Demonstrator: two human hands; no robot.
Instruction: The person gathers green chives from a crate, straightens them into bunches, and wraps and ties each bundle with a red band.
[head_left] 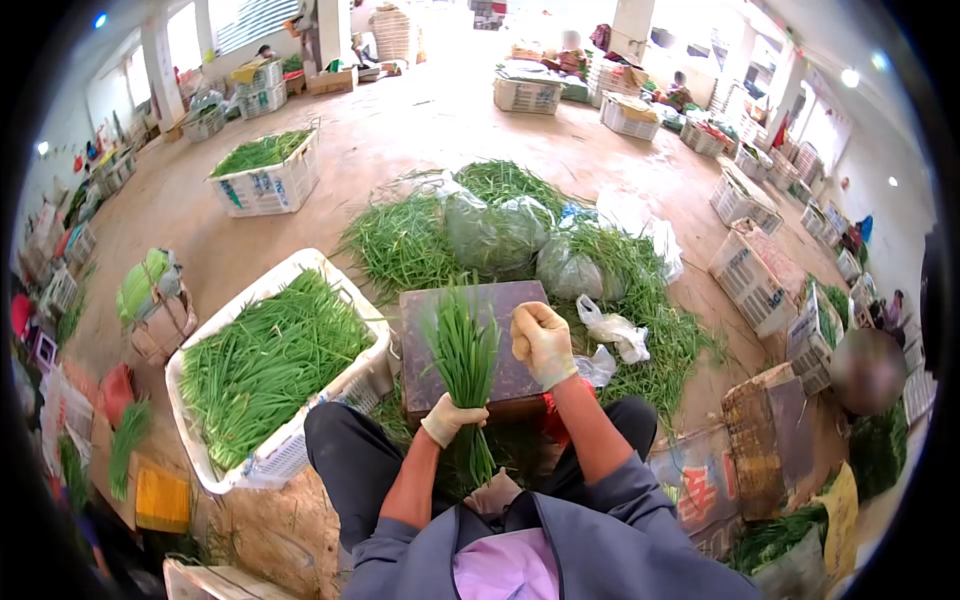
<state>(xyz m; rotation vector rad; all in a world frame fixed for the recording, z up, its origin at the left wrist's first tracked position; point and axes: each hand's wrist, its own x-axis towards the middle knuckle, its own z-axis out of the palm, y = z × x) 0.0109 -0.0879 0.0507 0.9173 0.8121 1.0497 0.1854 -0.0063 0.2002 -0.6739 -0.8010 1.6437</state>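
My left hand [452,418], in a pale glove, is wrapped round the lower stems of a bunch of long green leafy stalks [464,350]. The bunch stands roughly upright, its tips over a dark wooden box [520,298]. To the right, my right hand [541,342], also gloved, is raised above the box's right edge with its fingers curled in; whatever it may hold is hidden. A white basket [183,400] full of similar green stalks [275,365] stands left of the box.
Loose greens [400,240] and plastic bags [492,232] lie beyond the box. Another basket of greens [268,190] is farther back. Crates [755,275] line the right side, where a person [868,370] is close by. Cardboard [700,485] lies at lower right.
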